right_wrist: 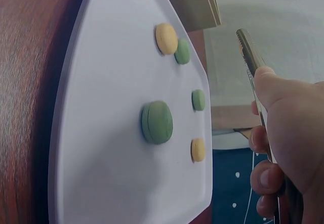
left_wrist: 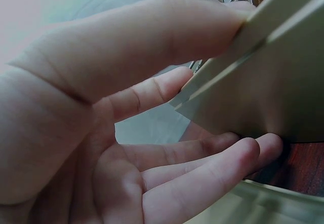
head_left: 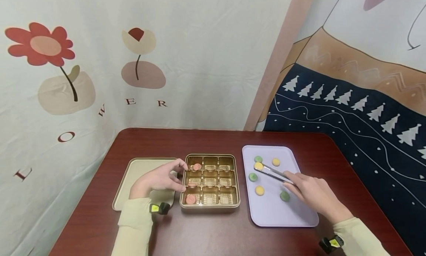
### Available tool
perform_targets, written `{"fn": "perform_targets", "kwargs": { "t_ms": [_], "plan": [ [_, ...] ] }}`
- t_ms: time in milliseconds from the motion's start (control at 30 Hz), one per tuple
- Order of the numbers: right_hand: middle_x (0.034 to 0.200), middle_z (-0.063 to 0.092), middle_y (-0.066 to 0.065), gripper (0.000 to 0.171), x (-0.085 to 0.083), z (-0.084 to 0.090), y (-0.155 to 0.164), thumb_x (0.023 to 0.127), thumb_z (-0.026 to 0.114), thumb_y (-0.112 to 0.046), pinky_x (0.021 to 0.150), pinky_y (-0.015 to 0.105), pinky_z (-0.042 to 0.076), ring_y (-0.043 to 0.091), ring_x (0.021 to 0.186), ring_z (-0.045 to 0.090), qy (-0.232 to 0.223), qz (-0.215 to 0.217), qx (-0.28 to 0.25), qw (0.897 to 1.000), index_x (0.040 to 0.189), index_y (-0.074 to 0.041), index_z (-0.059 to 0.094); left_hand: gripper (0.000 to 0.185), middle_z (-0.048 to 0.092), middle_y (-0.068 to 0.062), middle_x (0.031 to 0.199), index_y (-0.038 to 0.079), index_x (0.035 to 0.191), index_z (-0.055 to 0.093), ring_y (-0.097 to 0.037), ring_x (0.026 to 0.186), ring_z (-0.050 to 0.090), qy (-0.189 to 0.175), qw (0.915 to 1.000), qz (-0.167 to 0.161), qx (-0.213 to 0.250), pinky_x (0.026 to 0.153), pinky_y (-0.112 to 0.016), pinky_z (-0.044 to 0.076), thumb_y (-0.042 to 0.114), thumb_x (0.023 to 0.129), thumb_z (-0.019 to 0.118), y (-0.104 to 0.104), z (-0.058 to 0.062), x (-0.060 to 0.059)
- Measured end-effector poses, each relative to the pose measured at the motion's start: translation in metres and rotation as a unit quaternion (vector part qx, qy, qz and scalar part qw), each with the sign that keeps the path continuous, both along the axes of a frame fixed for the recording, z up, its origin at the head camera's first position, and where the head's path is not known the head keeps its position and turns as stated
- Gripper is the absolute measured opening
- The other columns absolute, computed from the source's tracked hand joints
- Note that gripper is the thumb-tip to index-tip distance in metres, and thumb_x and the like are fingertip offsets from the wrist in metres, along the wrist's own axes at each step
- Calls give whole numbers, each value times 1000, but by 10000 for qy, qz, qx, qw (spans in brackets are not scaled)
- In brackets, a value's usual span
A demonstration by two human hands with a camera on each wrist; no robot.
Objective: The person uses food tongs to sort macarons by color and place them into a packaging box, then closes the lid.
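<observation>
My right hand [head_left: 313,191] holds metal tongs [head_left: 274,173], whose tips pinch a yellow macaron [head_left: 258,166] over the lilac tray [head_left: 276,215]. In the right wrist view the tongs [right_wrist: 250,51] largely hide that macaron. Three green macarons, among them one [right_wrist: 157,122] near the middle, and two other yellow ones, such as this macaron [head_left: 259,190], lie on the tray. The fingers and thumb of my left hand [head_left: 164,178] touch the left side of a gold tin [head_left: 210,208] with a divided insert. Its left column holds pink macarons, the nearest one [head_left: 190,199] in the front compartment.
A pale gold lid [head_left: 124,189] lies left of the tin, partly under my left forearm. The dark red wooden table [head_left: 213,237] carries everything. Printed cloths [head_left: 206,45] hang behind it.
</observation>
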State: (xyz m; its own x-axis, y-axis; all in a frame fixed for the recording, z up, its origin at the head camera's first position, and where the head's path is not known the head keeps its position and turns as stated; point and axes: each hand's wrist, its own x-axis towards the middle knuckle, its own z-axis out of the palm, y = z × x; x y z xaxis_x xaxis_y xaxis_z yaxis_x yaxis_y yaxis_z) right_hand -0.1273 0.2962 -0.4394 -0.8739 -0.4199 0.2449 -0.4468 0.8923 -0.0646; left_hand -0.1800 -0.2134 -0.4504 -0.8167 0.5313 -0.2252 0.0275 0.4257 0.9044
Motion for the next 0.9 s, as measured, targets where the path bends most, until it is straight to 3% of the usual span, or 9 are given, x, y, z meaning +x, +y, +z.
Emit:
{"fn": "perform_targets", "kwargs": {
  "t_ms": [200, 400, 600, 900],
  "plan": [
    [89, 72, -6, 38, -1, 0, -12, 93, 80, -34, 51, 23, 39, 4, 62, 46, 212, 320, 26, 9993, 127, -18, 73, 60, 49, -28, 130, 4, 127, 47, -30, 96, 73, -46, 10000, -8, 65, 81, -41, 62, 4, 82, 88, 0, -1, 0],
    [76, 59, -13, 38, -2, -2, -28, 92, 81, -33, 48, 20, 32, 0, 57, 39, 416, 702, -3, 9967, 126, -19, 73, 59, 47, -29, 134, 7, 126, 49, -30, 98, 72, -41, 10000, 31, 10, 81, -41, 62, 6, 82, 88, 0, -2, -1],
    [82, 66, -10, 35, -3, -3, -46, 94, 78, -37, 47, 22, 38, 1, 59, 44, 844, 1279, -39, 9882, 124, -19, 72, 59, 50, -28, 131, 6, 126, 48, -31, 96, 73, -50, 9999, 0, 96, 80, -41, 62, 5, 82, 88, -1, -3, -2],
    [76, 59, -11, 36, -2, -3, -77, 101, 68, -44, 42, 29, 41, 6, 51, 50, 1190, 1941, -201, 9735, 122, -17, 75, 58, 49, -28, 133, 7, 126, 49, -30, 97, 72, -32, 10000, 2, 27, 81, -41, 62, 6, 82, 88, -1, -3, -2]
  ]
}}
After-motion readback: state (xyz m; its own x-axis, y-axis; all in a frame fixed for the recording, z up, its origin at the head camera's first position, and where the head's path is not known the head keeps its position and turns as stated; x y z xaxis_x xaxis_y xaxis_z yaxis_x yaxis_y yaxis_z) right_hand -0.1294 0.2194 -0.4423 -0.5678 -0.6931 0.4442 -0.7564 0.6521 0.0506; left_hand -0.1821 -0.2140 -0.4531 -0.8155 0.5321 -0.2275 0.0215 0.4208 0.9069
